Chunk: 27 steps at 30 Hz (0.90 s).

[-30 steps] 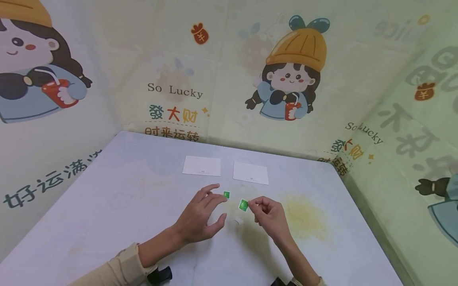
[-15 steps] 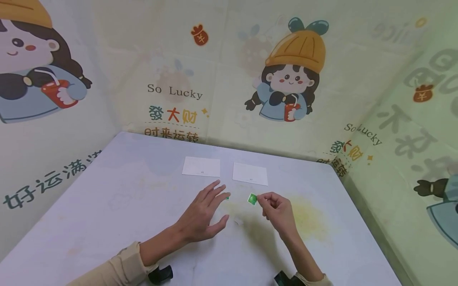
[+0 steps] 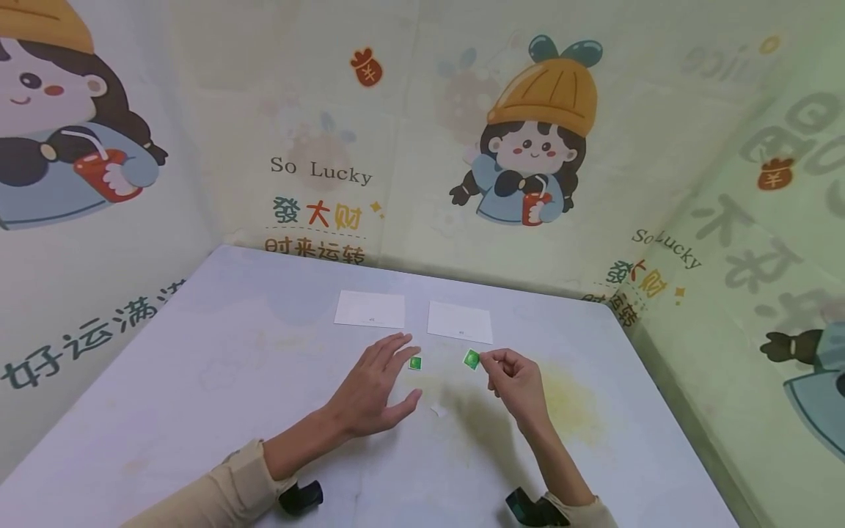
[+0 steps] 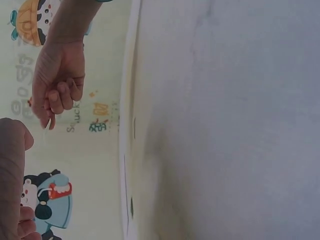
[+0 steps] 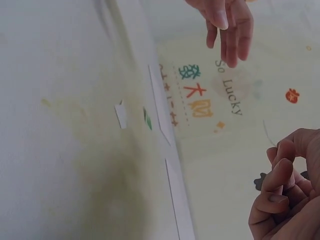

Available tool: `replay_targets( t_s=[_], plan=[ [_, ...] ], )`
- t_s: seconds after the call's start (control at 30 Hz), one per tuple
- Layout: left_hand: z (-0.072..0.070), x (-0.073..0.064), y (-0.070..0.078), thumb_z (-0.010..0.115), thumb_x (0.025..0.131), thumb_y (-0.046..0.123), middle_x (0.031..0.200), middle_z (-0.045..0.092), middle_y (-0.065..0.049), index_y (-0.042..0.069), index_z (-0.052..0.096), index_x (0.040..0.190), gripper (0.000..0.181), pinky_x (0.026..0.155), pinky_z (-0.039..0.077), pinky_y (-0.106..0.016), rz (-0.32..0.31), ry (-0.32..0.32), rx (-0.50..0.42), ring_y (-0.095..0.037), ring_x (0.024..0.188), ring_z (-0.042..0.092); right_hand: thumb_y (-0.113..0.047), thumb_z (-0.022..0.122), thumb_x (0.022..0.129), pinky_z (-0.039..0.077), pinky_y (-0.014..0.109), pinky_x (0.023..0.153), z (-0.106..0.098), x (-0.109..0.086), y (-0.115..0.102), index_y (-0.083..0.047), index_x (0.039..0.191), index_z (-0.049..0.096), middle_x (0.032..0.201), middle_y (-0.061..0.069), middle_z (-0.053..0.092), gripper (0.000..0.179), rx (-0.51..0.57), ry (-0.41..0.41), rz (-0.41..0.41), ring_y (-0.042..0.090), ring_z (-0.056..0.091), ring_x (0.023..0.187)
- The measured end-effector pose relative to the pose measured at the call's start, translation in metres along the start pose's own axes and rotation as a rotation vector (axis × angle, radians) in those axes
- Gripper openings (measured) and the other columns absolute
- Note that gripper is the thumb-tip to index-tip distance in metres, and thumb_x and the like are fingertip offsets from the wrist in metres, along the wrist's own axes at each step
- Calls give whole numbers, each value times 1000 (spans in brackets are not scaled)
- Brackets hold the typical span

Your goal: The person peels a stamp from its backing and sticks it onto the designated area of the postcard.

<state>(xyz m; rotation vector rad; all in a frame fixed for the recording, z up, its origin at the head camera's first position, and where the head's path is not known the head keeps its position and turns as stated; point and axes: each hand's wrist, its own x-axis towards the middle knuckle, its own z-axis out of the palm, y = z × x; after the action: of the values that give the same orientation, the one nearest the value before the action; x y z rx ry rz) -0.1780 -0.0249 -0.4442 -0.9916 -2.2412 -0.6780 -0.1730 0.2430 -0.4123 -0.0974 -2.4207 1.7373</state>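
My right hand (image 3: pixel 518 387) pinches a small green paper square (image 3: pixel 472 358) with a white border between thumb and fingertips, above the table. From the right wrist view this square is a thin edge beyond the curled fingers of that hand (image 5: pixel 287 192). My left hand (image 3: pixel 371 389) hovers over the table with its fingers spread and relaxed, holding nothing. A second green square (image 3: pixel 415 363) lies on the table, just past the left fingertips in the head view. The right wrist view shows the left hand (image 5: pixel 229 30) raised clear of it.
Two white cards, one left (image 3: pixel 370 309) and one right (image 3: pixel 460 322), lie side by side farther back. A small white scrap (image 3: pixel 439 411) lies between the hands. Printed cloth walls (image 3: pixel 409 132) border the table (image 3: pixel 198 381) at the back and sides.
My right hand has carried its green square rightward and slightly away from me. The left fingers have shifted a little, first partly covering the table's green square, then uncovering it.
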Motion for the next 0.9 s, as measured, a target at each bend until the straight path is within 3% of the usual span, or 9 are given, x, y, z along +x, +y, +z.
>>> replay_targets(
  t_s=[0.23,0.63,0.9],
  plan=[
    [6,2,-10,74,87,33,143,56,-17,3,59,134,58,110,42,-49,-14,-21,10,-32,136,49,-22,73,96,35,22,47,-3,5,5,6,100,70,60,3,56,28,-31,6,14,12,50,54],
    [12,12,-15,70,92,37,142,58,-16,4,58,138,58,111,42,-48,-112,-110,5,-31,135,50,-23,70,98,35,23,46,-10,19,19,2,101,71,60,3,57,25,-102,1,-13,13,50,54],
    [17,21,-24,71,92,35,141,57,-17,2,57,138,58,111,42,-49,-120,-113,-26,-32,134,50,-24,70,99,33,23,46,-13,23,20,4,104,70,61,3,57,28,-120,3,6,12,49,54]
  ],
)
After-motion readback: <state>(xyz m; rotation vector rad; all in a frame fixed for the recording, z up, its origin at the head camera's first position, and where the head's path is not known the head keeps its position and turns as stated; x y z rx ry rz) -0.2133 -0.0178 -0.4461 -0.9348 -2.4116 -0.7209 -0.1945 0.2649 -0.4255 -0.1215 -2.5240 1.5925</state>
